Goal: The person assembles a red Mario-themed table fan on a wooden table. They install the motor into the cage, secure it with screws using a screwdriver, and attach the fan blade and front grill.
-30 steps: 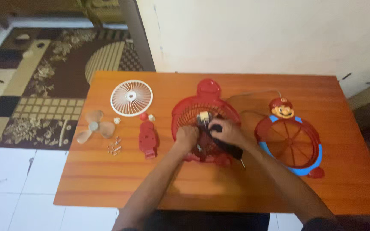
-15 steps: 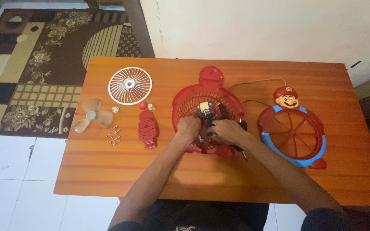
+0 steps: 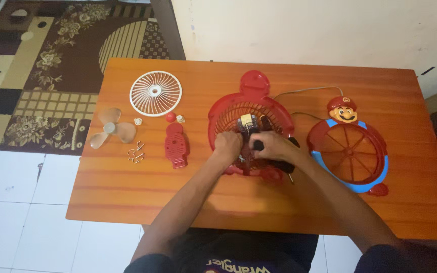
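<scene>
The near strip of the orange wooden table (image 3: 188,202) lies bare under both forearms; mid-table the left hand (image 3: 227,145) grips the round red plastic fan housing with wire grille (image 3: 251,121), and the right hand (image 3: 274,149), touching it, is closed around a black-handled screwdriver (image 3: 284,167). To the left lie a red plastic cover (image 3: 176,146), small loose screws (image 3: 136,153), a translucent three-blade propeller (image 3: 110,133) and a white round grille (image 3: 156,93), with the red-and-blue cartoon-faced front guard (image 3: 352,154) on the right; a grey cord (image 3: 304,91) runs toward the far edge by the wall.

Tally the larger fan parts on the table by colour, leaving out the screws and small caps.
Red: 2, the rear grille housing and the narrow cover
Red and blue: 1, the front frame
White: 1, the round grille
Translucent: 1, the blade
Total: 5
</scene>
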